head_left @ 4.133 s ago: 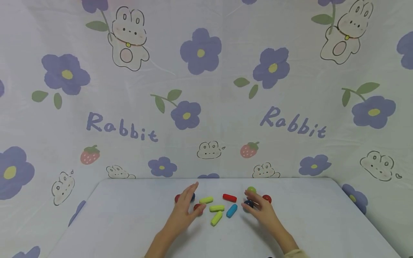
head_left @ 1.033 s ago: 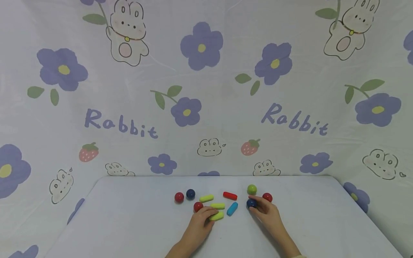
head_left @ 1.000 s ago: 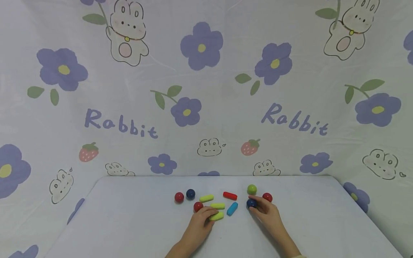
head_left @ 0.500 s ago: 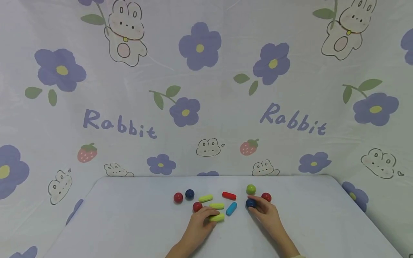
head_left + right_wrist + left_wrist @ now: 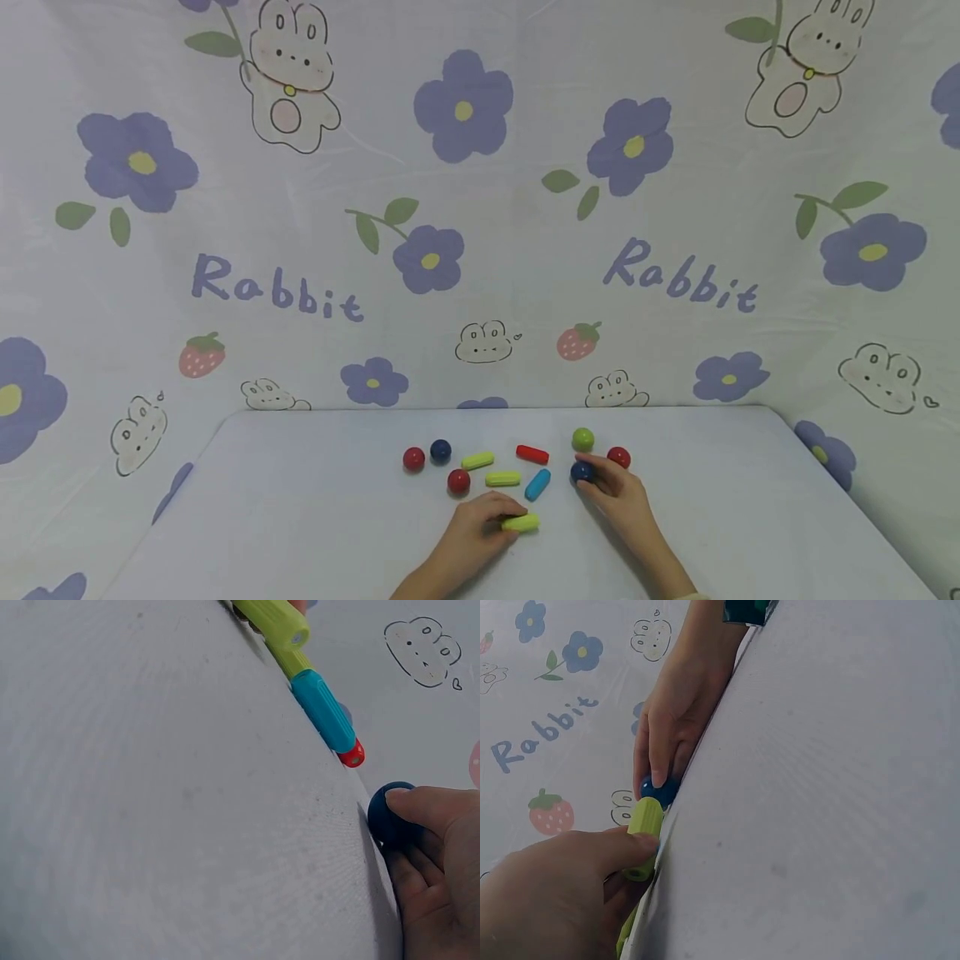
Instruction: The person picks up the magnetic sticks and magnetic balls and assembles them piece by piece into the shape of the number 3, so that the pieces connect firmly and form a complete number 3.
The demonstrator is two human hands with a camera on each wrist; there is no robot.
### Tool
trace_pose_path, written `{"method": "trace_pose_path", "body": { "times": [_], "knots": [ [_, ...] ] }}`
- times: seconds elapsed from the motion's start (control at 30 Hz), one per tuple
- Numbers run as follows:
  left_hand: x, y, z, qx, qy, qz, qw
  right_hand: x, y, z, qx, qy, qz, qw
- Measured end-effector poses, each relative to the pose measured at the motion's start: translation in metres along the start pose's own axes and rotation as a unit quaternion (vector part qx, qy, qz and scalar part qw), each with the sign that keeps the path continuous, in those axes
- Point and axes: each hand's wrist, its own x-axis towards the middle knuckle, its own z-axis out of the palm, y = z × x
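My left hand (image 5: 476, 527) pinches a short ridged yellow-green rod (image 5: 525, 522) between thumb and fingers, low over the white table. In the left wrist view the thumb lies along that rod (image 5: 646, 817), which tilts upward. My right hand (image 5: 622, 500) holds a dark blue ball (image 5: 582, 472) by its fingertips and thumb. From the right wrist the ball (image 5: 388, 817) appears at or just above the tabletop. Between the hands lie a blue rod (image 5: 537, 484), a red rod (image 5: 532, 454) and another yellow-green rod (image 5: 502, 479).
Left of the rods sit a red ball (image 5: 459, 482), a second red ball (image 5: 414, 459) and a navy ball (image 5: 441, 452). A third yellow-green rod (image 5: 477, 461) is close by. Beyond my right hand stand a green ball (image 5: 582, 439) and a red ball (image 5: 618, 457).
My left hand has come from above the left balls to the nearest yellow-green rod, gripped it and drawn it right and nearer. My right hand has closed on the dark blue ball and stays there.
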Motion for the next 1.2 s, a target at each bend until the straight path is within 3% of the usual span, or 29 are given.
{"method": "trace_pose_path", "body": {
  "times": [0.2,0.53,0.97,1.2],
  "knots": [
    [-0.0002,-0.0012,0.0009,0.004,-0.019,0.005,0.9998,0.0004,-0.0003,-0.0002,0.0,0.001,-0.002,1.0],
    [-0.0013,-0.0015,0.0015,0.005,-0.017,0.019,0.9997,-0.0001,0.0011,0.0001,-0.001,0.002,0.017,0.9999],
    [0.0,-0.0036,0.0024,-0.002,-0.011,-0.006,0.9999,-0.0025,0.0004,-0.0002,0.038,0.013,0.005,0.9992],
    [-0.0012,-0.0044,0.0027,-0.013,-0.006,-0.006,0.9999,-0.0081,-0.001,0.0017,0.039,0.01,0.037,0.9985]
  ]
}}
